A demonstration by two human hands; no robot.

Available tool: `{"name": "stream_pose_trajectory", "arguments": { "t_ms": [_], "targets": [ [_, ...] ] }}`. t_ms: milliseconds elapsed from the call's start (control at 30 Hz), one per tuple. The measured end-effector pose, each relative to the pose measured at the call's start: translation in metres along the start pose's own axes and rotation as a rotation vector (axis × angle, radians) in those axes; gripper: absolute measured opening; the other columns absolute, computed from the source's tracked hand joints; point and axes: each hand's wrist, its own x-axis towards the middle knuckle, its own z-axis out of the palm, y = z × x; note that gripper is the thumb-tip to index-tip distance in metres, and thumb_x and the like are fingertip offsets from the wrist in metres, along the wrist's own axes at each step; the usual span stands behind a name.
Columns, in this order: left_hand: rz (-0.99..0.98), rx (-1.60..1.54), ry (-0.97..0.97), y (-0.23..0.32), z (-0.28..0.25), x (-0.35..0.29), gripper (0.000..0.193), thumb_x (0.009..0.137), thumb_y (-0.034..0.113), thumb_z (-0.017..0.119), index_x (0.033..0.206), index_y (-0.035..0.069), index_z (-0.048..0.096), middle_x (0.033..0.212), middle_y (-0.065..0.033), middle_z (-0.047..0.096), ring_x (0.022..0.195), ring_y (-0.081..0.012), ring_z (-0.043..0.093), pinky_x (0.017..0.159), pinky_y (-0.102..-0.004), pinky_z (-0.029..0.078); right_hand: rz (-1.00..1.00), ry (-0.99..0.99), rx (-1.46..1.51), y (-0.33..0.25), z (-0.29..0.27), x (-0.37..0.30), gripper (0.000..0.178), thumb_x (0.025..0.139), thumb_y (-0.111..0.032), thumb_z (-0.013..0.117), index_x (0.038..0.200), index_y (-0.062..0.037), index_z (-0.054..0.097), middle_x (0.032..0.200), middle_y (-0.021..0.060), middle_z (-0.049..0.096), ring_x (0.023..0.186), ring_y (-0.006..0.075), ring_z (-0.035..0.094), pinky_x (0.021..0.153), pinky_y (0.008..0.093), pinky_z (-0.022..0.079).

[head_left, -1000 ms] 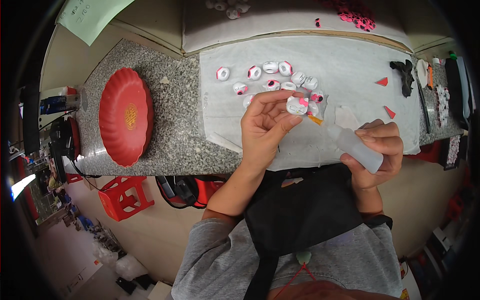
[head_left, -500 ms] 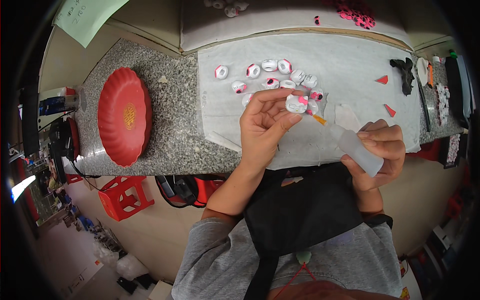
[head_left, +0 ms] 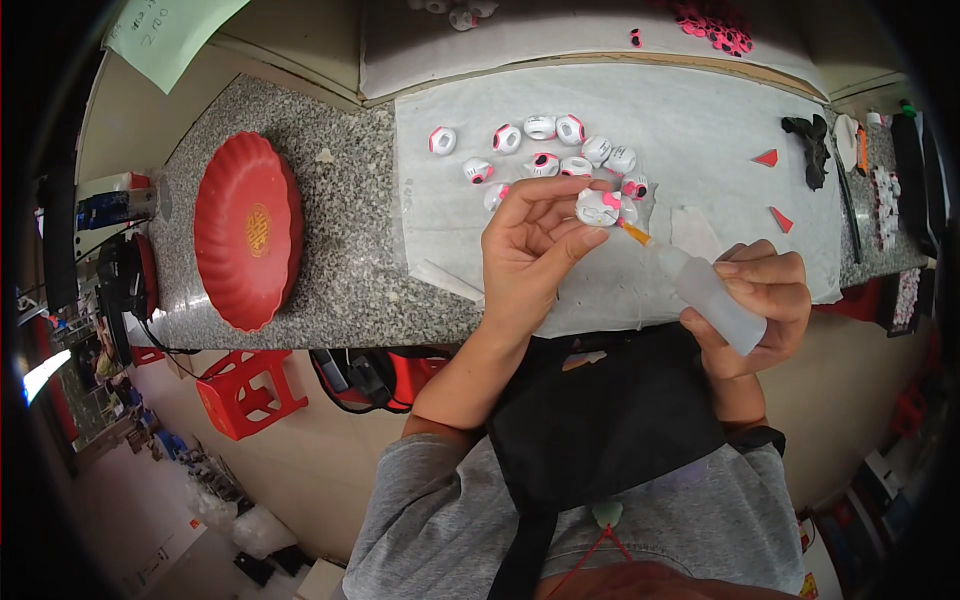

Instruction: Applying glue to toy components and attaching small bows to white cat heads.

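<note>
A small white cat-head piece with a pink bow (head_left: 596, 210) is pinched between the thumb and fingertips of my left hand (head_left: 528, 250), above the papered worktop. My right hand (head_left: 772, 295) is closed round a translucent white squeeze bottle (head_left: 722, 316), tilted so that its thin amber nozzle (head_left: 636, 234) points up and left. The nozzle's end is right by the lower right edge of the cat head; whether they touch I cannot tell. Just beyond my left hand lies a group of similar white-and-pink pieces (head_left: 545, 163), some partly hidden by my fingers.
White paper (head_left: 740, 130) covers the granite counter (head_left: 350, 230). A red scalloped tray (head_left: 225, 235) stands at the left. Two red scraps (head_left: 781, 220) and a crumpled black item (head_left: 806, 150) lie at the right. Pink-and-black pieces (head_left: 715, 30) are heaped on the raised ledge behind.
The cat head has turned slightly in my left fingers and shifted a little right. The nozzle's end has moved slightly. Both hands keep their hold.
</note>
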Motion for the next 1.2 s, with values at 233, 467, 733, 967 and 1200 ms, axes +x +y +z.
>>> {"name": "stream_pose_trajectory", "arguments": {
  "t_ms": [233,467,733,967,1200],
  "targets": [
    [-0.003,-0.005,0.000,0.0004,0.0011,0.0008,0.034,0.067,-0.012,0.052,0.099,-0.002,0.042,0.100,-0.0156,0.049,0.090,-0.0166,0.050,0.076,-0.0252,0.044,-0.001,-0.025,-0.011,-0.0017,-0.0017,0.0003,0.036,0.057,-0.011,0.071,0.079,-0.0054,0.044,0.076,0.0089,0.046,0.058,0.0143,0.045,0.054,0.0254,0.040],
    [0.011,0.012,-0.009,-0.0004,0.0005,0.0006,0.034,0.068,-0.012,0.052,0.098,-0.002,0.043,0.100,-0.0152,0.049,0.090,-0.0160,0.050,0.074,-0.0243,0.044,0.002,0.003,0.009,-0.0010,0.0006,0.0005,0.036,0.057,-0.012,0.071,0.079,-0.0055,0.043,0.075,0.0088,0.046,0.057,0.0142,0.044,0.054,0.0261,0.040],
    [0.053,0.132,0.026,-0.0028,0.0011,-0.0016,0.033,0.067,-0.009,0.055,0.097,-0.002,0.045,0.097,-0.0115,0.049,0.091,-0.0166,0.049,0.076,-0.0258,0.042,-0.013,-0.032,-0.019,-0.0008,0.0012,0.0004,0.037,0.057,-0.010,0.071,0.081,-0.0052,0.043,0.076,0.0093,0.047,0.058,0.0150,0.046,0.054,0.0265,0.040],
    [0.157,0.304,0.034,-0.0054,0.0023,-0.0018,0.030,0.066,-0.007,0.057,0.094,0.000,0.050,0.098,-0.0102,0.049,0.091,-0.0162,0.049,0.076,-0.0249,0.041,-0.039,-0.072,-0.025,-0.0009,0.0022,0.0029,0.037,0.057,-0.009,0.070,0.081,-0.0046,0.043,0.077,0.0096,0.047,0.057,0.0150,0.046,0.054,0.0263,0.040],
    [0.187,0.337,0.040,-0.0059,0.0022,-0.0012,0.030,0.066,-0.006,0.057,0.095,0.000,0.050,0.097,-0.0101,0.050,0.091,-0.0168,0.049,0.076,-0.0254,0.041,-0.030,-0.105,-0.034,-0.0029,-0.0003,0.0041,0.036,0.056,-0.008,0.071,0.080,-0.0046,0.045,0.077,0.0097,0.047,0.057,0.0150,0.046,0.053,0.0253,0.040]
  ]
}}
